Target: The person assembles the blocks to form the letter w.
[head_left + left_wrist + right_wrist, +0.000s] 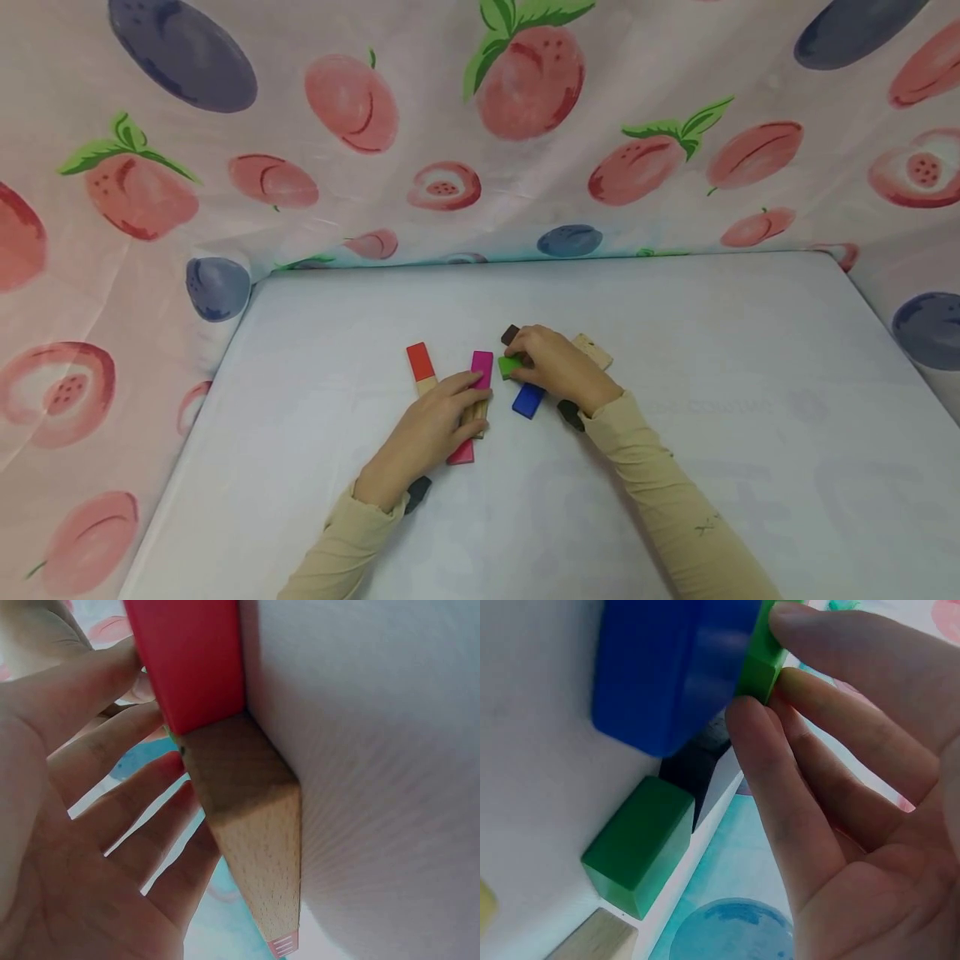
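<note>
My right hand point(558, 362) pinches a small light green block point(509, 367) between thumb and fingertips; the right wrist view shows its edge point(761, 675) at the fingertips. Just below that hand lies a blue block point(528, 402), and a dark brown block point(510, 335) is partly behind the fingers. My left hand point(427, 421) rests over a line of blocks: magenta point(482, 362) at the top, plain wood point(480, 412) in the middle, pinkish red point(462, 452) at the bottom. In the left wrist view, its fingers extend loosely beside the red block point(191, 667) and a wooden block point(259, 862).
An orange-red block point(421, 361) touches a wooden one point(426, 385) left of the line. A pale wooden block point(592, 352) lies beyond the right hand. The right wrist view shows a dark green block point(641, 840). Fruit-patterned cloth point(442, 125) borders the white table point(750, 333).
</note>
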The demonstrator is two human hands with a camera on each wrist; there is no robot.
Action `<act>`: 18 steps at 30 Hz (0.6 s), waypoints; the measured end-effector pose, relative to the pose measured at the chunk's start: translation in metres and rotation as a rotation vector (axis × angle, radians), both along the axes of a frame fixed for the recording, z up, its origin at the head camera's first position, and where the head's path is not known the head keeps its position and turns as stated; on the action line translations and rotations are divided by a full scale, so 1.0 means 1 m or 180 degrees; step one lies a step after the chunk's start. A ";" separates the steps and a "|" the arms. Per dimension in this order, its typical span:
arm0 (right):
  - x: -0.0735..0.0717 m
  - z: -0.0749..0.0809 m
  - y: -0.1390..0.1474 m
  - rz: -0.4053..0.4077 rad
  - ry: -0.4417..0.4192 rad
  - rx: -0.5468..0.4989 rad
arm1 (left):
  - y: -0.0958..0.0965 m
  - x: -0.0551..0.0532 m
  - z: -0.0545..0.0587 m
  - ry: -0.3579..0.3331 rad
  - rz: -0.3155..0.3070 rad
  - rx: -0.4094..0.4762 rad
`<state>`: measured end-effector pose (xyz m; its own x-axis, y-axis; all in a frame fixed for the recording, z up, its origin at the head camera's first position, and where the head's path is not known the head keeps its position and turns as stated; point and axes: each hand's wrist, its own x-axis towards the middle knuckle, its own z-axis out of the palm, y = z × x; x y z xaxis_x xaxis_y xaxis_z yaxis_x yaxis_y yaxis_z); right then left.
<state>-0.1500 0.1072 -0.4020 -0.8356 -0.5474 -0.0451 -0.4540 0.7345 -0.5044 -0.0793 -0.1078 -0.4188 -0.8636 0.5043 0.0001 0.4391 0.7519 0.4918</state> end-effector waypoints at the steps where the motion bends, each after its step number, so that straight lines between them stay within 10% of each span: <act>1: 0.000 0.000 0.000 -0.0008 0.0003 0.0001 | 0.000 0.000 0.000 0.0000 0.0002 0.0003; 18: -0.006 0.005 -0.004 -0.0078 0.0159 -0.0210 | -0.001 -0.001 -0.005 0.0113 -0.0055 -0.0001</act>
<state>-0.1562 0.1036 -0.3974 -0.8491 -0.5273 0.0324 -0.4621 0.7115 -0.5293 -0.0805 -0.1092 -0.4235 -0.8541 0.5192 0.0303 0.4693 0.7442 0.4754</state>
